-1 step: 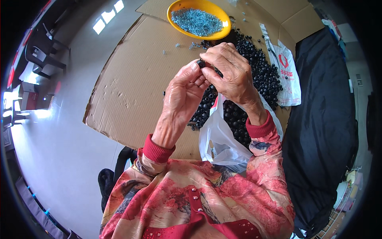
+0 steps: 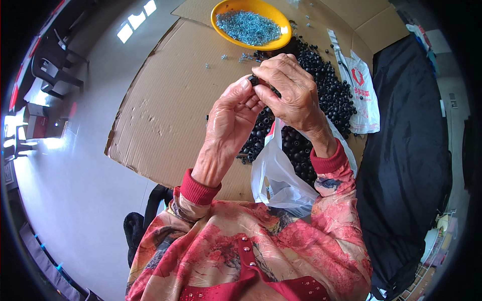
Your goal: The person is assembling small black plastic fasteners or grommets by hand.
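Observation:
Between the fingertips of both hands is a small round black part (image 2: 253, 80). My left hand (image 2: 232, 108) pinches it from the left with thumb and fingers. From the right, the thumb and forefinger of my right hand (image 2: 291, 93) close at the same part; whatever else they hold is too small to make out. Below and behind my hands spreads a pile of black ring-like parts (image 2: 334, 98), some with holes through them. Beyond them a yellow bowl (image 2: 217, 29) holds many small shiny metal pieces (image 2: 248, 27), which look like screws or springs.
A white plastic bag (image 2: 273, 175) with more black parts lies near my body under the right forearm. Another printed white bag (image 2: 369, 110) lies right of the pile. Loose metal pieces (image 2: 246, 57) lie on the cardboard (image 2: 160, 95). Black cloth (image 2: 401, 165) hangs at right.

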The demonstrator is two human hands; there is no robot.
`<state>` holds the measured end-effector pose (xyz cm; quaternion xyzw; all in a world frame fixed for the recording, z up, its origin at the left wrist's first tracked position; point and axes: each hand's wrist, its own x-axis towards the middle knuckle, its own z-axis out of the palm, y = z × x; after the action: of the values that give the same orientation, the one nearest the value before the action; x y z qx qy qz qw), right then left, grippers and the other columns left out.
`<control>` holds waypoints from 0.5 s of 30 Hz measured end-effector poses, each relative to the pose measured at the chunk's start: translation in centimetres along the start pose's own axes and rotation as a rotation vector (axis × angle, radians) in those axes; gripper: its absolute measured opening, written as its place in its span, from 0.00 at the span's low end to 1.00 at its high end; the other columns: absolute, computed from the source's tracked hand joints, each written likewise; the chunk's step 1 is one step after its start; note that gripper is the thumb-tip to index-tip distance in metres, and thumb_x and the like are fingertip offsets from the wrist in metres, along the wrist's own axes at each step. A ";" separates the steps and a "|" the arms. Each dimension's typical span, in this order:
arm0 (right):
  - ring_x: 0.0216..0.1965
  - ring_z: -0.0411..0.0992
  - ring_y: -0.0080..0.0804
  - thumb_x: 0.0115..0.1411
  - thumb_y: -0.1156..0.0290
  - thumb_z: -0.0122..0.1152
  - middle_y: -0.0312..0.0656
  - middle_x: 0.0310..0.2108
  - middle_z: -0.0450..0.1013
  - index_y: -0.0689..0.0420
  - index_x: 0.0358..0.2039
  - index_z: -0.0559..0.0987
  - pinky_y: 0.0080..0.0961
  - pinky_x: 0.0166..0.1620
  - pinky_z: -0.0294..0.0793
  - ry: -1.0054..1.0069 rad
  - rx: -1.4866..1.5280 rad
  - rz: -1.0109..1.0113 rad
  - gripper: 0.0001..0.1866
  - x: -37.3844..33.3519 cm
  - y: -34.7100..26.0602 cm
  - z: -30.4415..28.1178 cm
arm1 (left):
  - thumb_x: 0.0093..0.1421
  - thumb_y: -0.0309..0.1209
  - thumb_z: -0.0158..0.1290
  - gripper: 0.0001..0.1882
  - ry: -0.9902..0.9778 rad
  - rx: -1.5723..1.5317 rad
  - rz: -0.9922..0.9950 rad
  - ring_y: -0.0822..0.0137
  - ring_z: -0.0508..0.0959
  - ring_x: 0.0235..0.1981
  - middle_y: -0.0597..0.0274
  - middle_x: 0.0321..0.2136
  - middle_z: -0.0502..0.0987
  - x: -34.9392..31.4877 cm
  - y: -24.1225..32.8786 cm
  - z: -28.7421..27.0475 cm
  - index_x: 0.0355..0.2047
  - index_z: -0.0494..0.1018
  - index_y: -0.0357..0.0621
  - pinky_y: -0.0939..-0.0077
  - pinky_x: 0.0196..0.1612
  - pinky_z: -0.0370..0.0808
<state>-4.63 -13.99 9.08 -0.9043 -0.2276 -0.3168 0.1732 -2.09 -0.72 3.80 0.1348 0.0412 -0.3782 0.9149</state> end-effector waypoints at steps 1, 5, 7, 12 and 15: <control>0.35 0.71 0.41 0.42 0.78 0.60 0.46 0.30 0.71 0.65 0.32 0.75 0.35 0.44 0.70 -0.001 0.000 0.000 0.13 -0.1 0.0 0.0 | 0.57 0.29 0.50 0.10 0.002 -0.001 0.004 0.70 0.74 0.35 0.61 0.33 0.75 0.0 0.0 0.0 0.38 0.70 0.37 0.70 0.46 0.70; 0.33 0.71 0.39 0.43 0.78 0.61 0.47 0.29 0.72 0.65 0.32 0.76 0.34 0.42 0.71 0.015 0.045 0.007 0.12 -0.2 0.0 0.1 | 0.57 0.28 0.50 0.10 0.020 0.012 0.004 0.70 0.74 0.35 0.62 0.32 0.74 -0.1 -0.1 0.1 0.38 0.70 0.36 0.71 0.46 0.70; 0.33 0.71 0.39 0.43 0.78 0.61 0.47 0.29 0.72 0.66 0.32 0.76 0.34 0.42 0.71 0.014 0.056 0.006 0.12 -0.3 0.1 0.2 | 0.57 0.28 0.49 0.11 0.046 0.001 0.008 0.70 0.74 0.35 0.61 0.32 0.74 -0.2 -0.2 0.2 0.39 0.69 0.36 0.72 0.46 0.70; 0.32 0.71 0.38 0.43 0.79 0.60 0.45 0.28 0.72 0.65 0.30 0.76 0.34 0.40 0.70 0.025 0.069 -0.063 0.10 -0.5 0.2 0.5 | 0.59 0.27 0.47 0.11 0.008 -0.018 0.006 0.68 0.74 0.37 0.58 0.34 0.74 -0.2 -0.1 -0.4 0.41 0.68 0.34 0.70 0.48 0.69; 0.31 0.71 0.38 0.43 0.79 0.60 0.44 0.27 0.71 0.63 0.29 0.76 0.33 0.39 0.69 0.045 0.094 -0.052 0.09 -1.0 0.2 0.6 | 0.60 0.27 0.45 0.12 0.013 -0.020 -0.008 0.65 0.74 0.39 0.54 0.36 0.74 -0.1 -0.4 -0.7 0.42 0.67 0.33 0.67 0.51 0.69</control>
<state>-4.89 -14.20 7.93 -0.8816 -0.2617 -0.3304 0.2125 -2.41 -0.73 3.08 0.1280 0.0513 -0.3807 0.9144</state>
